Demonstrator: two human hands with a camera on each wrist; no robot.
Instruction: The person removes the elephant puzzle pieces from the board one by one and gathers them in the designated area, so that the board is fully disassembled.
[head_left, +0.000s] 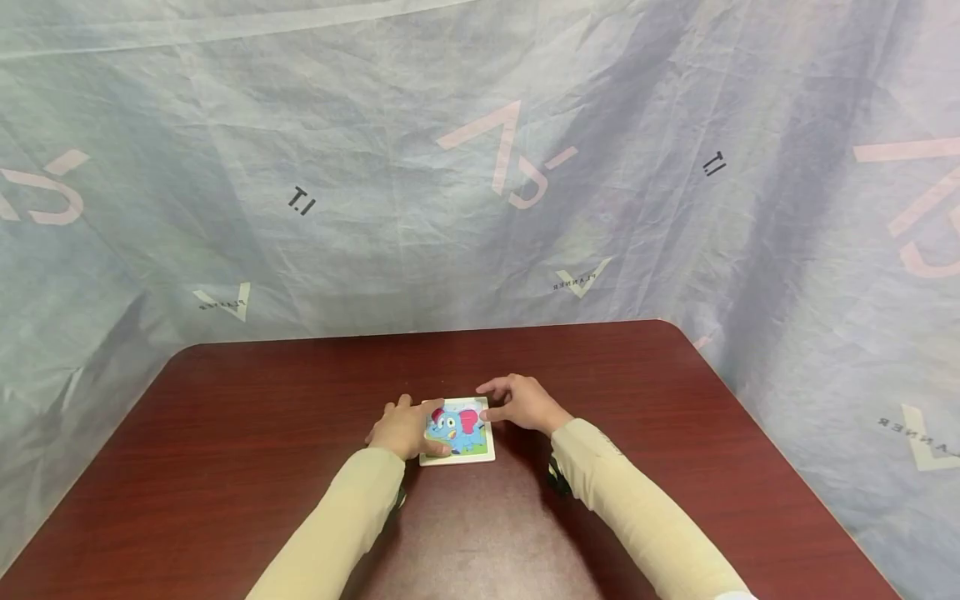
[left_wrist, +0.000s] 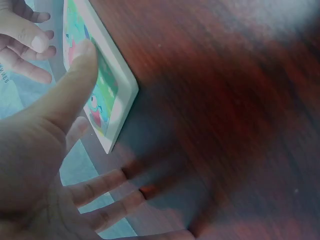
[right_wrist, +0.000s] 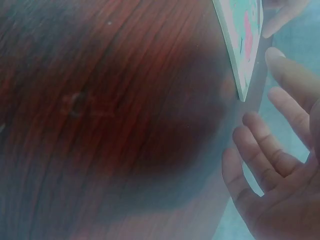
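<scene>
Bracketing the board: A person's left grip [head_left: 397, 432] and right grip [head_left: 525, 404] frame a square elephant picture board [head_left: 463, 433] from either side.

Elephant board: It lies flat, picture upward, on the dark red surface [head_left: 675, 467], between the two grips and short of the far edge.

Left grip: Spread wide, with the thumb over the near-left part of the board, the index finger reaching to the far-left corner and the other fingers stretched out over the surface. Whether the thumb presses or merely hovers cannot be told.

Right grip: Fingers loosely bent and parted, pinching nothing that shows; the thumb tip is at the board's right edge, the index finger by the far-right corner. Contact there cannot be told either.

Step in hand: By all appearances, steadying or squaring the board from both sides rather than lifting it.

Next move: It would seem to call for light, even contact at the two side edges, so that the board neither skids nor turns.

Pale rim: The raised-looking rim [head_left: 468, 459] serves as a shallow tray around the blue elephant [head_left: 453, 427] with its pink ear. Whether the picture comes apart in pieces is too small to tell.

Backdrop: Printed grey cloth [head_left: 375, 167] hangs beyond the surface.
</scene>
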